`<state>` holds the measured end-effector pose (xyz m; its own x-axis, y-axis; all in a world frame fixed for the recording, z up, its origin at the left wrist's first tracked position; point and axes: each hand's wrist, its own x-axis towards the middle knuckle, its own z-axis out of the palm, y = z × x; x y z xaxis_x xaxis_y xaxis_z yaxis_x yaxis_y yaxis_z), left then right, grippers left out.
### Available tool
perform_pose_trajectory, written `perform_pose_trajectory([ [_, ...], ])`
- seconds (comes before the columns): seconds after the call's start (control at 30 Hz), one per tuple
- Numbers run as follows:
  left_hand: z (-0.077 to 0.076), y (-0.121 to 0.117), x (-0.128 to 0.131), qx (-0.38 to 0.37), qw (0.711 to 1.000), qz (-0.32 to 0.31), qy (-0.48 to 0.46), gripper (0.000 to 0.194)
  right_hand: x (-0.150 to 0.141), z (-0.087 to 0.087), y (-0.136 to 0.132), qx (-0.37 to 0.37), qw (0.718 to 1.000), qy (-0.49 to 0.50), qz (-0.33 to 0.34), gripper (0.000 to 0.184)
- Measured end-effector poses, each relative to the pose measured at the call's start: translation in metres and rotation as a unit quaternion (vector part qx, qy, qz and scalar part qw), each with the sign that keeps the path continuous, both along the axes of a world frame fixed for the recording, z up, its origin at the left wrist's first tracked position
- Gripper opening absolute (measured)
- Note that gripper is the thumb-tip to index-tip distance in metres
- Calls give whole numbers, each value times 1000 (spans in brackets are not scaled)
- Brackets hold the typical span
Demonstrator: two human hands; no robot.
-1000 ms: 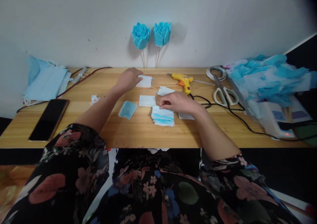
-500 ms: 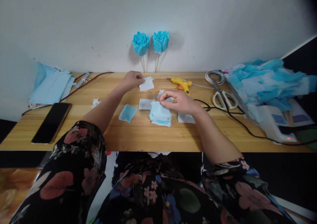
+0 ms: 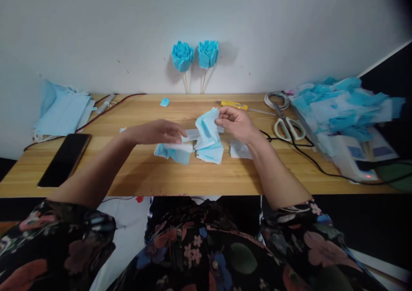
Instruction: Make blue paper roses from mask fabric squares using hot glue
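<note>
Your right hand has a curled bunch of mask-fabric pieces pinched between thumb and fingers, over the stack of cut pieces near the middle of the tabletop, a touch closer to the near edge. Your left hand is palm-down with bent fingers, right above a loose blue-and-white piece. It's blurry there, so I can't tell if you've actually got hold of it.

Looks to me like you're on the sorting step, handling the cut pieces on both sides of the stack. Next move, imo, calls for a light pinch on the right so those thin layers don't slip or crease, plus a clean edge for your left fingertips.

Little blue scrap sits by the far edge, left of the two blue fabric roses. Glue gun is near that edge too, partly behind your right hand, and the scissors are off toward the far right corner.
</note>
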<state>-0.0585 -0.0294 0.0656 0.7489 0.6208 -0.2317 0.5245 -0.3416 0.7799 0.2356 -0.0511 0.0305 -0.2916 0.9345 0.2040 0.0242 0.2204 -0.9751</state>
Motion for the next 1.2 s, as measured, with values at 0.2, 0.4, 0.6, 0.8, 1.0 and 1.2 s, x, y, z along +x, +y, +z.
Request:
perform_pose_trajectory([
  [0.2,5,-23,11,135,986,20,-91,45,-1,-1,-1,-23,1000,16,6,48],
  [0.4,12,-23,42,118,973,110,-167,46,-2,-6,0,7,999,-36,-19,39],
  [0.6,-6,-11,69,65,960,181,-202,35,-1,-7,1,27,997,-69,-31,29],
  [0.8,-9,-8,80,-83,927,230,-285,32,-8,-4,-3,138,972,-129,-140,17],
  [1.0,-19,-7,82,-178,903,231,-315,29,-18,-2,-11,201,951,-135,-191,16],
  [1.2,-32,-2,78,-167,892,266,-323,33,-20,-15,-6,123,968,-74,-205,17],
])
